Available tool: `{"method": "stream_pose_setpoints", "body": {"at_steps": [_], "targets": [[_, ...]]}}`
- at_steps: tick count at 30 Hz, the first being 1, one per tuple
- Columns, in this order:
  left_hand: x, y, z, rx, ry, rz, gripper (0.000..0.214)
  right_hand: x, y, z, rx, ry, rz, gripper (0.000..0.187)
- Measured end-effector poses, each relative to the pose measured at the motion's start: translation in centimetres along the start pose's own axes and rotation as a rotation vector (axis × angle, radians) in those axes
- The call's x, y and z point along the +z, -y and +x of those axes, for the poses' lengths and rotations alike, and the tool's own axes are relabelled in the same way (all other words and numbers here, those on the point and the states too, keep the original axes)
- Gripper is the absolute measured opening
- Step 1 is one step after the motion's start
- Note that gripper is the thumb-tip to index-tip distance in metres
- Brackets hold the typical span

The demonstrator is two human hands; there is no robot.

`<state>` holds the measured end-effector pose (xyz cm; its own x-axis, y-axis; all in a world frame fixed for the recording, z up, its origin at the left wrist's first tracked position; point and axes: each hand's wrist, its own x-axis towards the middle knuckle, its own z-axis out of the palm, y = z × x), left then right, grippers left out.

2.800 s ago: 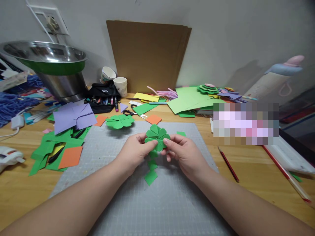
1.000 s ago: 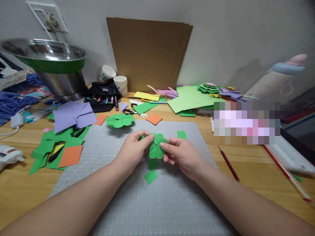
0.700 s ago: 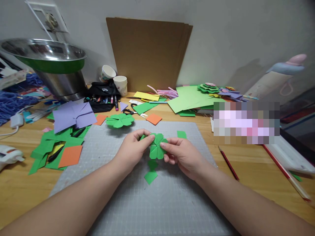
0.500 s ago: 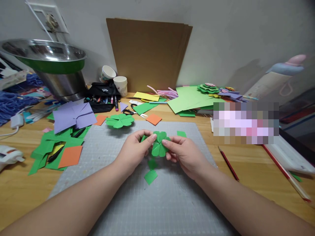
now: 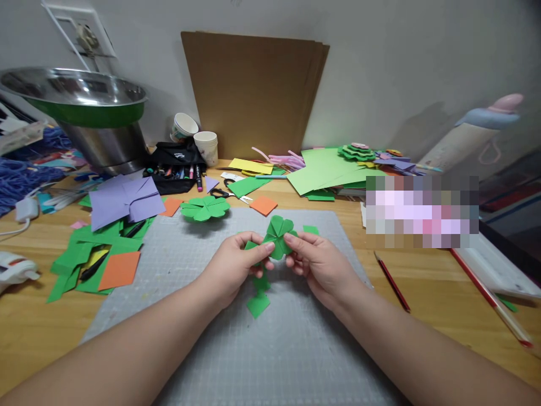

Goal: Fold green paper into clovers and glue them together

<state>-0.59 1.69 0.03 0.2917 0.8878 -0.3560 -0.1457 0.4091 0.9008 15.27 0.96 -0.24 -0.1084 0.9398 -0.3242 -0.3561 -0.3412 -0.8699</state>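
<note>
Your left hand (image 5: 236, 262) and right hand (image 5: 323, 262) both pinch the green paper flower (image 5: 278, 230), thumbs on its face, above the gray mat (image 5: 274, 361); likely light, springy, easily creased, so hold petals lightly, near the folded center.

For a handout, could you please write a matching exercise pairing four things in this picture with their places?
Things
1. small green paper flower
2. larger green paper flower
3. red pencil
4. brown cardboard

Places
A. upright against the wall
B. between the left hand and right hand
C. on the tabletop, right of the mat
D. at the mat's far edge

Pairs: 1-B, 2-D, 3-C, 4-A
</note>
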Motion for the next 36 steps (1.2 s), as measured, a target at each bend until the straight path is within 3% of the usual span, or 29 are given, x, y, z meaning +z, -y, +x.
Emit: {"method": "stream_pose_setpoints", "body": {"at_steps": [5,15,36], "targets": [[-0.02,0.11,-0.05,-0.033,0.034,-0.093,0.030,0.03,-0.17,0.04,-0.005,0.025,0.010,0.027],[0.39,0.10,-0.21,0.014,-0.023,-0.010,0.032,0.12,-0.35,0.00,-0.051,-0.006,-0.100,0.028],[0.24,0.15,-0.15,-0.004,-0.035,-0.032,0.031,0.19,-0.13,-0.22,0.033,0.067,-0.035,0.026]]}}
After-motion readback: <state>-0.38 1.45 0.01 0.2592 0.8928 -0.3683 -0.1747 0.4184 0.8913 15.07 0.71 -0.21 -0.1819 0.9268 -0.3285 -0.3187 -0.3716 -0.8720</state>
